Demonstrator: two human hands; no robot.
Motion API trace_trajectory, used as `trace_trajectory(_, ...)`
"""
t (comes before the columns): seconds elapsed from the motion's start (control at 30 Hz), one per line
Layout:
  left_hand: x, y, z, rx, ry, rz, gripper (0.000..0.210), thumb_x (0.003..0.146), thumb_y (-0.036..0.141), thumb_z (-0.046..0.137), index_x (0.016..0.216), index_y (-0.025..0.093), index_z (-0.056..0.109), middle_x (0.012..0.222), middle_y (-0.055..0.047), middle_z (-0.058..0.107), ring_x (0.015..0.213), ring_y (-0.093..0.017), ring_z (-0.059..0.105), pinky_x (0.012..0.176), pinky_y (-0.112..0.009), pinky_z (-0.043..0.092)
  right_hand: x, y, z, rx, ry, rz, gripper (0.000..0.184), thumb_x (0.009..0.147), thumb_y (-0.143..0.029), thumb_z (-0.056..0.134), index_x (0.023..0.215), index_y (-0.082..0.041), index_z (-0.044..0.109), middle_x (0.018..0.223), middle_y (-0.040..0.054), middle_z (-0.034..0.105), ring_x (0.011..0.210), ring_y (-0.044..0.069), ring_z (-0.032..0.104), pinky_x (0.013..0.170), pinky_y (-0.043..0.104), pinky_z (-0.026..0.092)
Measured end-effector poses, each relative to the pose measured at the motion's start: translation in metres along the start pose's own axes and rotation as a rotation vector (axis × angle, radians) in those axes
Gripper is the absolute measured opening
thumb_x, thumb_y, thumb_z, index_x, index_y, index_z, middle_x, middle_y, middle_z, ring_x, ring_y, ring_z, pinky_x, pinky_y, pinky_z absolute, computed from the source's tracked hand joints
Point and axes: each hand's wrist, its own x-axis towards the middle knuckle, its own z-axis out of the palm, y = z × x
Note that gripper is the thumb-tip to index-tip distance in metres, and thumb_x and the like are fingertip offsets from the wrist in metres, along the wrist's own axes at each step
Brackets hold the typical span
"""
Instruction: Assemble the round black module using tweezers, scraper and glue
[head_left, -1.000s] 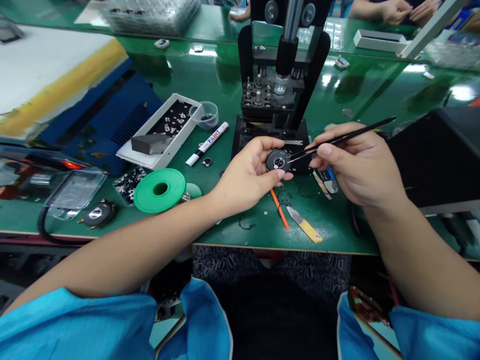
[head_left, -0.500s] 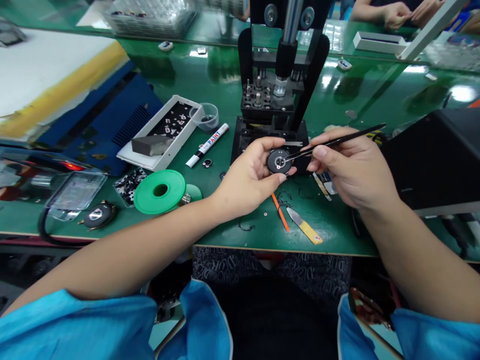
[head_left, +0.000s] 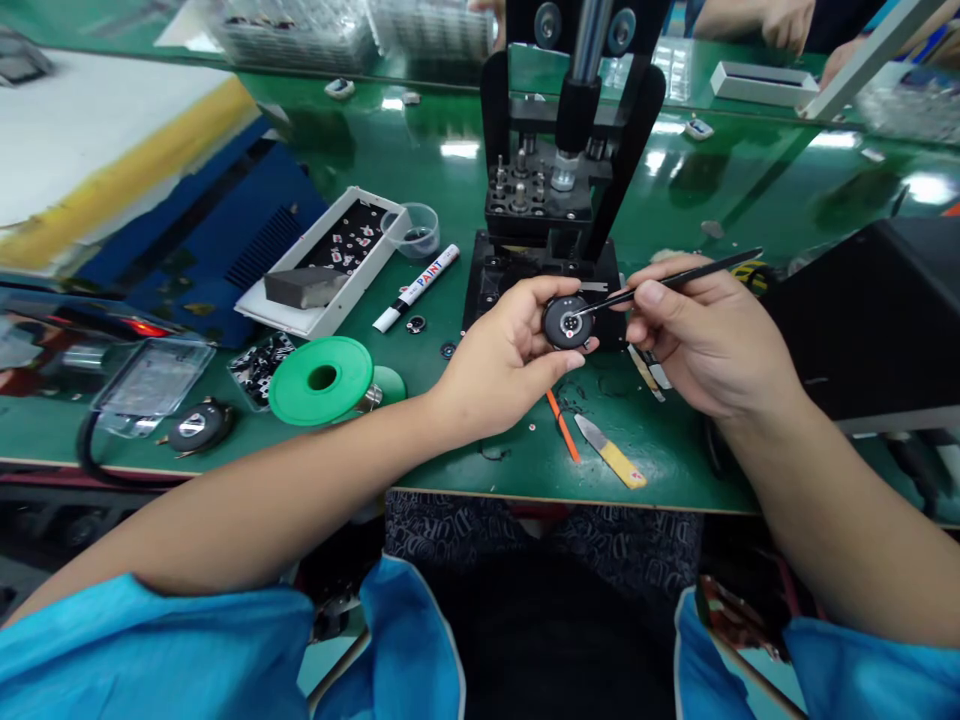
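My left hand point(head_left: 510, 355) grips a round black watch case point(head_left: 559, 328) by its edge, thumb below and fingers around the far side. Its face toward me carries a pale ring with small dots in it. Black tweezers point(head_left: 690, 275) are pinched in my right hand point(head_left: 712, 335), their tips on or just over the ring. Whether the tips hold a small part is too fine to tell. Behind both hands stands a black press point(head_left: 540, 205). Below them on the green bench lie an orange stick point(head_left: 562, 425) and a yellow-handled blade point(head_left: 611, 452).
Left of my hands are a green spool point(head_left: 300, 385), a paint marker point(head_left: 416, 290), a white tray point(head_left: 300, 320) of small parts and a clear cup point(head_left: 427, 215). A black box point(head_left: 885, 310) stands at right. Another person's hand point(head_left: 787, 22) shows across the bench.
The watch case and my left hand have shifted slightly right. The tweezer tips now meet the ring nearer its upper edge. The other person's hands across the bench have moved.
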Motion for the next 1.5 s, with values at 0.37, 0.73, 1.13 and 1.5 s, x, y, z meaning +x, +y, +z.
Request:
trace_trajectory(0.37,0.0005,0.0014,0.0001,0.091,0.007,0.032,0.056,0.097,0.009,0.074,0.147,0.023,0.055,0.141,-0.010,0.076,0.122,-0.025,0.084,0.114,-0.044,0.070,0.0014,-0.0030,-0.0036,-0.039,-0.028,0.011,0.045,0.072,-0.050,0.110,0.095,-0.026,0.080,0.083,-0.0054,0.077,0.063,0.008,0.069,0.055,0.019,0.058)
trace_trajectory(0.73,-0.0005,0.0016,0.0001,0.221,0.046,0.024,0.058,0.094,0.009,0.076,0.149,0.023,0.062,0.143,-0.010,0.076,0.115,-0.024,0.085,0.109,-0.043,0.071,-0.0016,-0.0023,-0.0036,-0.126,-0.010,-0.088,0.039,0.075,-0.051,0.109,0.094,-0.028,0.085,0.086,-0.0026,0.079,0.066,0.011,0.072,0.058,0.024,0.062)
trace_trajectory(1.13,-0.0011,0.0012,-0.0012,0.277,-0.004,0.055,0.057,0.096,0.010,0.073,0.150,0.024,0.062,0.146,-0.010,0.075,0.114,-0.025,0.085,0.104,-0.043,0.072,0.0031,-0.0041,-0.0075,-0.042,-0.105,0.045,0.038,0.076,-0.047,0.109,0.091,-0.025,0.082,0.082,-0.0029,0.079,0.064,0.010,0.071,0.056,0.021,0.058)
trace_trajectory(1.5,0.0014,0.0037,0.0012,0.152,0.090,0.026,0.056,0.091,0.013,0.083,0.141,0.024,0.062,0.132,-0.007,0.077,0.114,-0.027,0.083,0.110,-0.048,0.069,-0.0044,-0.0052,-0.0011,-0.099,0.012,-0.084,0.034,0.079,-0.048,0.108,0.095,-0.030,0.084,0.082,-0.0020,0.078,0.067,0.015,0.073,0.057,0.028,0.061)
